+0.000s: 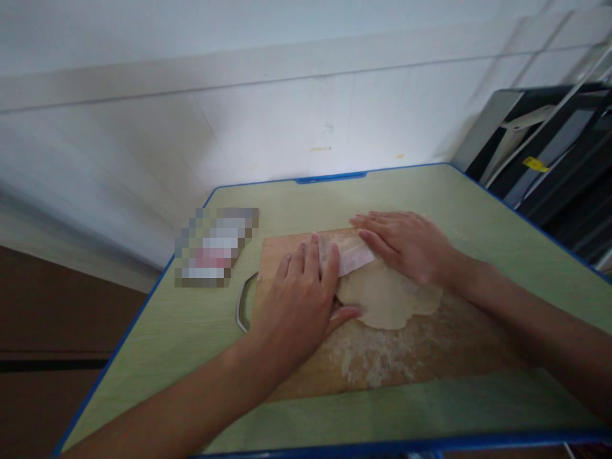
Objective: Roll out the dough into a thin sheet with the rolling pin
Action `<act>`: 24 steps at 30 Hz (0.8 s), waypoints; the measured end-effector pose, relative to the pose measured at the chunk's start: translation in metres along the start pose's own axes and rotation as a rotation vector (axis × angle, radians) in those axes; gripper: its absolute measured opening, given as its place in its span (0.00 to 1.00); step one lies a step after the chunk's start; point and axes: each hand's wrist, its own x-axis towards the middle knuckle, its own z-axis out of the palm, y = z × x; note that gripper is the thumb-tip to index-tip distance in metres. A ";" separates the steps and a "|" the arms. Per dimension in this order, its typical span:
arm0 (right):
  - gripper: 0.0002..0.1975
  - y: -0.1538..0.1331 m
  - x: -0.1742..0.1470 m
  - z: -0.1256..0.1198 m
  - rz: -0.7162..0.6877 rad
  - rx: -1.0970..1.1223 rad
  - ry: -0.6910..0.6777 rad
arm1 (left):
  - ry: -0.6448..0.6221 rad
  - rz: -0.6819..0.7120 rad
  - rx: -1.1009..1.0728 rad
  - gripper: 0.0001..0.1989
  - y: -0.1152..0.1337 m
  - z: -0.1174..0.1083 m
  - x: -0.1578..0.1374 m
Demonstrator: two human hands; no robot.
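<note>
A flattened sheet of pale dough (389, 296) with an uneven edge lies on a wooden cutting board (306, 382). Across its far part is a whitish, roller-like object (356, 256); its ends are under my hands, so its exact kind does not show. My left hand (306, 287) rests over the left end with fingers spread, the thumb at the dough's near left edge. My right hand (406, 245) lies flat over the right end, fingers stretched out. White flour (375, 357) is scattered on the board in front of the dough.
The board has a metal handle (241, 303) at its left. It sits on a light green table (182, 357) with blue edging. A blurred-out flat item (217, 248) lies at the back left. A white wall (287, 127) stands behind, and dark items (549, 146) lean at the right.
</note>
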 end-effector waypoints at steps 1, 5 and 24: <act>0.27 0.000 0.005 0.001 0.004 -0.008 -0.023 | -0.008 0.003 -0.019 0.43 -0.004 0.000 0.004; 0.26 0.004 0.025 0.005 0.043 -0.031 -0.097 | -0.035 0.026 -0.116 0.34 -0.021 -0.001 0.017; 0.18 0.006 0.075 0.007 0.183 -0.004 -0.258 | -0.080 0.057 -0.176 0.22 -0.058 0.009 0.051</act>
